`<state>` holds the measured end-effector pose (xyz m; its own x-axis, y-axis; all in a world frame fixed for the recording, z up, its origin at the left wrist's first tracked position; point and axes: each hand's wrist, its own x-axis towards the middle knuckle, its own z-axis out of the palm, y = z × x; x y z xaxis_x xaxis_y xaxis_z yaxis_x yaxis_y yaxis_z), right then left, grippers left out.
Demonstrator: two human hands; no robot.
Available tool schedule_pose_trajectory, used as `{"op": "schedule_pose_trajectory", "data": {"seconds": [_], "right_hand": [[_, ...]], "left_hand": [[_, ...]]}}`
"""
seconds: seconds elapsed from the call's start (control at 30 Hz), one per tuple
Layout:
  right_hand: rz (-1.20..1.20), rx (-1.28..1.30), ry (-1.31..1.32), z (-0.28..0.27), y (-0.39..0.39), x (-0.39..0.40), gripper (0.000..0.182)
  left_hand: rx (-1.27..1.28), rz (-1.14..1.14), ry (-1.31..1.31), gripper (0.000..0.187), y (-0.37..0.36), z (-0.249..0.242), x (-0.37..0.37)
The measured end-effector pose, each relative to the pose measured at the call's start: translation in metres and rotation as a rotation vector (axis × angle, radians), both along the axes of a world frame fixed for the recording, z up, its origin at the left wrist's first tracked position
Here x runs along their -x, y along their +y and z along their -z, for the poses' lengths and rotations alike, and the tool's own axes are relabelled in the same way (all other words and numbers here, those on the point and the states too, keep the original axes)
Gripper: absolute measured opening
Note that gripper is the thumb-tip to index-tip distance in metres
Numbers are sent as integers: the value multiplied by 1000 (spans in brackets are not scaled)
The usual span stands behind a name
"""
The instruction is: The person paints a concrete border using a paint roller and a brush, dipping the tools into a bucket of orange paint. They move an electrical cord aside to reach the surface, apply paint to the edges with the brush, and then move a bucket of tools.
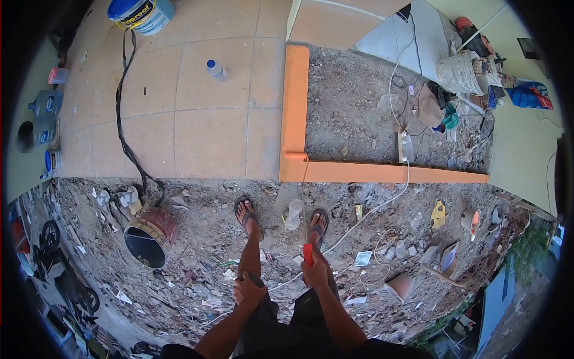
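Observation:
My right hand [315,271] is wrapped round the red handle [308,254] of a paint roller. Its thin rod runs forward to an orange roller head [296,155], which lies on the corner of a low ledge coated in orange [295,102]. The orange surface continues to the right along a second strip [382,172]. My left hand [249,291] rests on my left knee, its fingers bent over the knee, with no tool visible in it. Between my sandalled feet lies a crumpled clear plastic cup or bottle [294,214].
Rubble surrounds my feet. A dark-mouthed bucket [145,245] lies at left; a white cable [359,216] crosses the ground. On the tiles are a water bottle [216,70], black cables [122,119] and a paint bucket [156,21]. A white pail [459,73] stands at upper right.

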<state>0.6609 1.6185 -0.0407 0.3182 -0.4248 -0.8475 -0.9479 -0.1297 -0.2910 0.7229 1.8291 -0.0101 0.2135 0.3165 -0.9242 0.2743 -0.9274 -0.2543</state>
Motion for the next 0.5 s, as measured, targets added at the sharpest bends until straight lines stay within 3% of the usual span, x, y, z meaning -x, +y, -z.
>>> {"op": "schedule_pose_trajectory", "data": {"seconds": [0.1,0.23,0.4,0.47,0.5], "right_hand": [[16,-66,90,-22,15,29,46],[41,-69,79,-11,14,24,49],[-175,276,-381,68,-14,-33,43],[-216,329,-479,96,-33,-76,39],[-128,242,-408,112,-40,-96,37]], "left_hand": [[1,-5,18,97,1,-1,1],[-8,-2,34,98,0,0,-1],[-4,10,18,100,4,2,2],[-8,40,3,99,5,4,4],[-8,38,-4,99,5,3,0]]}}
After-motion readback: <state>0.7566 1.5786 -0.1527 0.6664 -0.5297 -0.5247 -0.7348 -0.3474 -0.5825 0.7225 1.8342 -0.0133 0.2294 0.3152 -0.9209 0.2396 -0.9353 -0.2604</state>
